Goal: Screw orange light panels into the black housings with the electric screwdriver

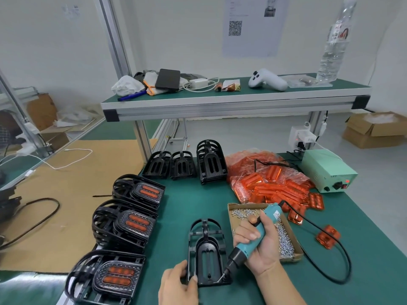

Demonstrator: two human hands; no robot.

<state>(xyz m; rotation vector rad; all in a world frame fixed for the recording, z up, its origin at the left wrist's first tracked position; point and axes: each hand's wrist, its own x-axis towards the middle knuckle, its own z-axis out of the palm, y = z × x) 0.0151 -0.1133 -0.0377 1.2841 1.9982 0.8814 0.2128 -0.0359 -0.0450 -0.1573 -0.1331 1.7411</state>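
Head view: left hand (177, 283) holds housing (207, 253) still. Right hand (256, 246) grips screwdriver (248, 245). Tip touches housing's near right corner. Housing points away, between hands.

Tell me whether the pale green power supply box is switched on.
On: the pale green power supply box shows a red indicator light glowing on its front panel beside the switch.
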